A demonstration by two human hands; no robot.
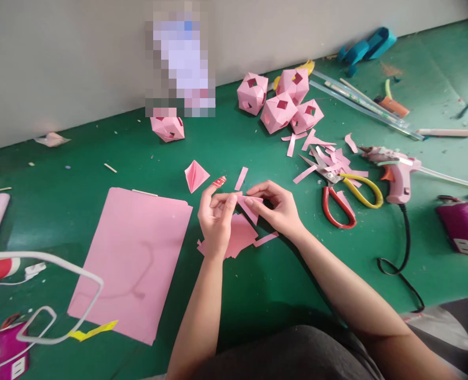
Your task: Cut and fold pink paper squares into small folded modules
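Between both hands is a small folded pink paper triangle (250,209), held over the green table. My left hand (217,214) pinches its left corner; something red and white is wrapped round one fingertip. My right hand (275,206) grips the right side with thumb and fingers. Under the hands lies a pile of cut pink paper pieces (242,235). A folded pink piece (196,176) rests just beyond my left hand, and a narrow pink strip (241,179) lies beyond the fingers. To the left is a stack of pink sheets (134,258).
Several pink paper polyhedra (278,112) stand at the back. Right of my hands are scissors (339,182), paper scraps and a pink glue gun (396,166) with a black cord. A white wire frame (95,295) overhangs the sheets. Purple power blocks (464,227) sit at both sides.
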